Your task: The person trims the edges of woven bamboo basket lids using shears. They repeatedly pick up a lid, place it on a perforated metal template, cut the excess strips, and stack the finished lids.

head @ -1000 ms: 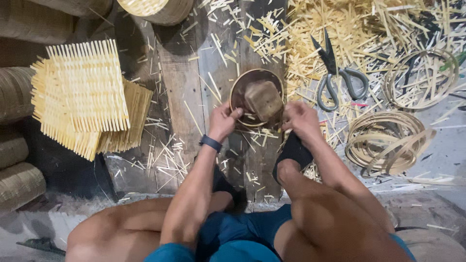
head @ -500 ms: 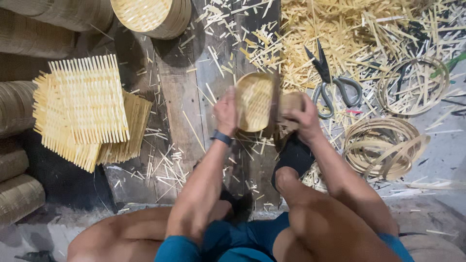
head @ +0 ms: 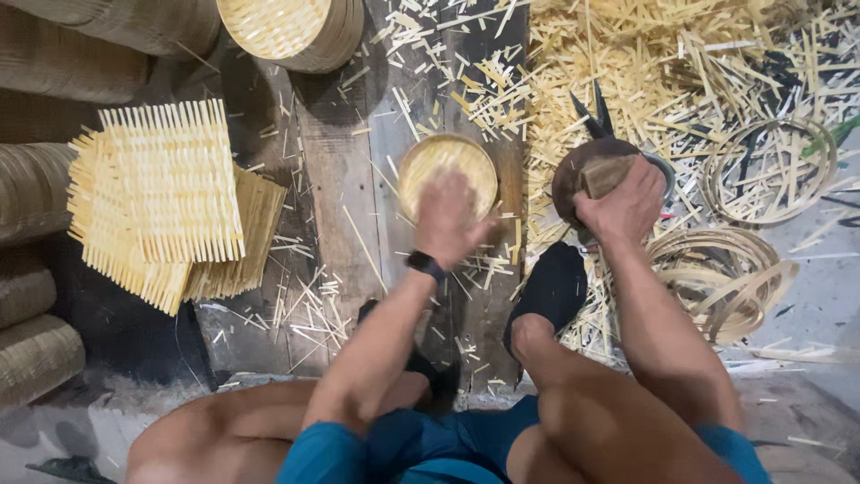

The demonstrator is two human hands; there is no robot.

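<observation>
- The left hand [head: 451,218] lies palm down on a small round woven disc [head: 446,170], fingers spread and flat over its near half; it presses rather than grips, and the disc's far half shows beyond the fingertips.
- The disc rests on a dark plank [head: 358,179] among pale splinters.
- The right hand [head: 627,204] is curled around a dark round mould [head: 591,175], fingers wrapped over its near edge and thumb by the wooden block at its middle; the mould is lifted over the straw heap [head: 681,63], well apart from the disc.
- Scissors [head: 593,112] lie just behind the mould, only their blades showing.
- Coiled hoops [head: 726,269] lie right of the right forearm.
- A stack of square woven mats [head: 170,193] lies to the left.
- A black-socked foot [head: 551,287] rests between the arms.
</observation>
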